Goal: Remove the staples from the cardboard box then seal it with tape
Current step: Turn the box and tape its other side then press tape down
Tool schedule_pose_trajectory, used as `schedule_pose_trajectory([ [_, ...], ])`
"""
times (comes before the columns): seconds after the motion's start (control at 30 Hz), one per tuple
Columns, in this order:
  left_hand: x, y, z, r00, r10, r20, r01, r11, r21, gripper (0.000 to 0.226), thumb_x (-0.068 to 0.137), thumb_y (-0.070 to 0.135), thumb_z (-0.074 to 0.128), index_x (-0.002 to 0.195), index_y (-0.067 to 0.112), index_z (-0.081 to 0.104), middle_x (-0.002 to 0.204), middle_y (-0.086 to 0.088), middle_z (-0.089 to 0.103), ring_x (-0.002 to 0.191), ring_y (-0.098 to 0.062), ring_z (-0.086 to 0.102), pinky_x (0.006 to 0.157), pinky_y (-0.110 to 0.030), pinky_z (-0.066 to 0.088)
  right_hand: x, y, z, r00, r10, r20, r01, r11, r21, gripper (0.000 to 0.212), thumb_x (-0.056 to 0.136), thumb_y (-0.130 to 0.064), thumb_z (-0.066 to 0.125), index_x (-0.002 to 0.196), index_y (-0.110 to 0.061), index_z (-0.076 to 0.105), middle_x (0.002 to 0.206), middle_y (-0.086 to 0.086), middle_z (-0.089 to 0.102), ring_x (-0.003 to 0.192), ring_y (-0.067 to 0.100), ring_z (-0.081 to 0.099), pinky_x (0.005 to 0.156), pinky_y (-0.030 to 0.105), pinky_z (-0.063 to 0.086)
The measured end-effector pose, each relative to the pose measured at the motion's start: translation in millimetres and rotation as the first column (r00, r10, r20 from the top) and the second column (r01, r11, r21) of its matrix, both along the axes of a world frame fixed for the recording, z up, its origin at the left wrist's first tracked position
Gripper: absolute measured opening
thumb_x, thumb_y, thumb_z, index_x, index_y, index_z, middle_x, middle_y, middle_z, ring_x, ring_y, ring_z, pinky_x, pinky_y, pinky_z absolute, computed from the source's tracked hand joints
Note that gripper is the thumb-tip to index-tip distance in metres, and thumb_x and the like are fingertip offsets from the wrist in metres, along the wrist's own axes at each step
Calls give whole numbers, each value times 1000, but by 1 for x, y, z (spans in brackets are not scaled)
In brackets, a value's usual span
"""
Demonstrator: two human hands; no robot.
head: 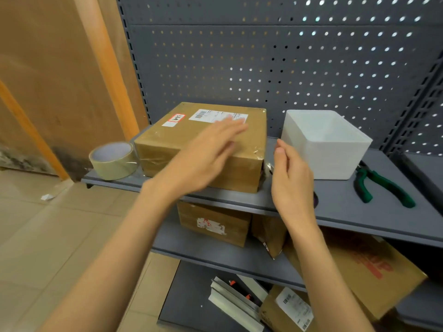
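Both my hands are at the cardboard box (201, 144) on the grey shelf (347, 212). My left hand (203, 154) lies blurred over the box top, fingers straight and together, gripping nothing. My right hand (291, 178) hangs just beside the box's right end, fingers loosely curled; whether they pinch the clear tape scrap (268, 167) there I cannot tell. A roll of tape (112, 161) stands against the box's left side. Right of my right hand sits a white open bin (335, 159), with green-handled pliers (381, 188) beyond it. More cardboard boxes (213, 224) fill the lower shelves.
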State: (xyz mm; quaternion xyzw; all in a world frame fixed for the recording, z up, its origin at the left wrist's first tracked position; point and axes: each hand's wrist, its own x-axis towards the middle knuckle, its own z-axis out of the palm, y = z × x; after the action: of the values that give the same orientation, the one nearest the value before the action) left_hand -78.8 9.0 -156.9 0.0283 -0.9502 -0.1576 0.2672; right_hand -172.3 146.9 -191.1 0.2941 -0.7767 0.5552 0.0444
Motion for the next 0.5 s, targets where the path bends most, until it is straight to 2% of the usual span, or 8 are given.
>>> schedule_pose_trajectory([
  [0.1,-25,20,-8,991,-94,97,106,986,-125,50,96,7,43,145,11,30,153,-2,26,145,-16,14,116,-24,3,8,0,-5,987,129,93,-126,991,-37,45,100,-22,34,145,-18,29,148,-9,34,135,4,30,105,15,21],
  [0.17,-32,18,-13,979,-60,194,102,971,-215,58,95,4,44,147,14,23,156,0,19,145,-15,8,115,-24,0,12,-1,-9,964,233,128,-231,972,-30,52,100,-19,36,148,-24,17,146,-17,26,132,-5,23,104,12,19],
  [0.23,-34,12,-19,969,-29,245,88,968,-234,60,95,4,44,148,16,20,156,1,17,145,-15,10,115,-24,2,14,-4,-14,950,274,148,-280,960,20,58,100,-18,36,149,-24,7,153,-12,17,137,-1,16,108,15,15],
  [0.37,-35,10,-26,982,-51,183,79,985,-154,56,94,2,48,145,10,28,152,-7,27,143,-18,22,116,-25,11,21,-12,-23,971,206,124,-218,972,90,59,101,-17,34,149,-22,0,158,-6,6,142,6,11,104,11,10],
  [0.5,-33,14,-27,998,-28,61,33,996,-85,47,90,2,56,135,6,46,141,-12,46,134,-21,38,111,-22,18,26,-16,-28,975,160,153,-172,983,70,59,101,-18,34,149,-22,1,158,-6,6,142,9,16,106,15,15],
])
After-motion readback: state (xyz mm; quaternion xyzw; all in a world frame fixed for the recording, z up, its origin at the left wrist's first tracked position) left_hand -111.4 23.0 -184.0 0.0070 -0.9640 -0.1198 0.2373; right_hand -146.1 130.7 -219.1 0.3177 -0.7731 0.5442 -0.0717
